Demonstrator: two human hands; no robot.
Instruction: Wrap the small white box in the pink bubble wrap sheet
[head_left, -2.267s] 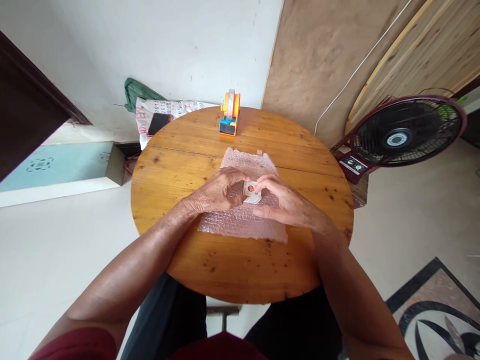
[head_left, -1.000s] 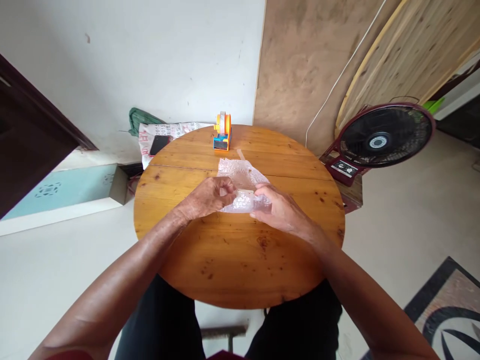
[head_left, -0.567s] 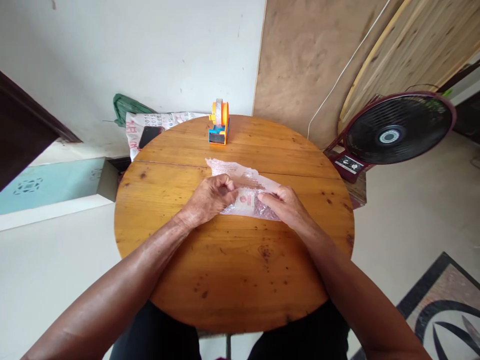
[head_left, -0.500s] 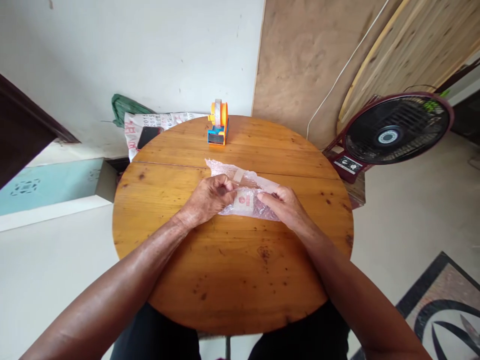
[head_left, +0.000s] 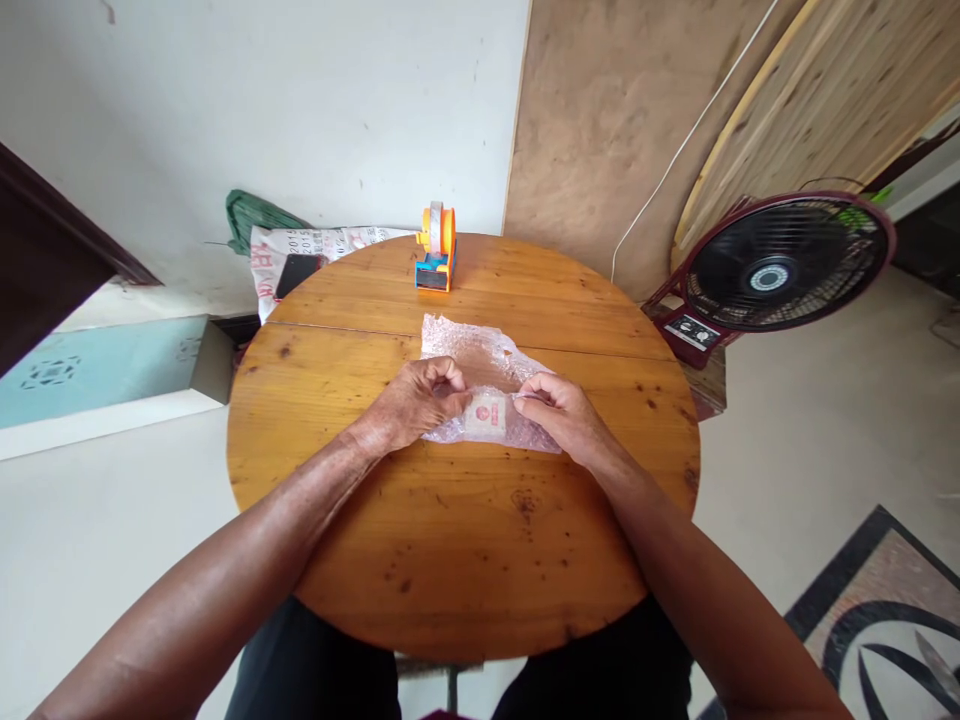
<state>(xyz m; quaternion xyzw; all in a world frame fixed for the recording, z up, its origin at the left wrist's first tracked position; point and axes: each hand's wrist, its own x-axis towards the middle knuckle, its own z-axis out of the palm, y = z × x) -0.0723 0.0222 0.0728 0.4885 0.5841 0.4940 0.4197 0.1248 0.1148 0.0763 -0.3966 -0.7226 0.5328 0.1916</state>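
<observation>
A sheet of clear bubble wrap (head_left: 480, 355) lies on the round wooden table (head_left: 465, 540), its near part folded over a small white box (head_left: 486, 412) with a red mark. My left hand (head_left: 416, 400) is closed, pinching the wrap at the box's left end. On the right end my right hand (head_left: 559, 415) pinches the wrap with curled fingers. The far half of the sheet lies loose towards the table's middle.
An orange and blue tape dispenser (head_left: 436, 247) stands at the table's far edge. A dark red floor fan (head_left: 780, 265) sits to the right. Behind the table, by the wall, lie a printed bag with a black phone (head_left: 294, 270) and a green bundle (head_left: 251, 213).
The flat sheet with the bare box on it has been folded over the box. In the last half second both hands shifted slightly nearer with the bundle.
</observation>
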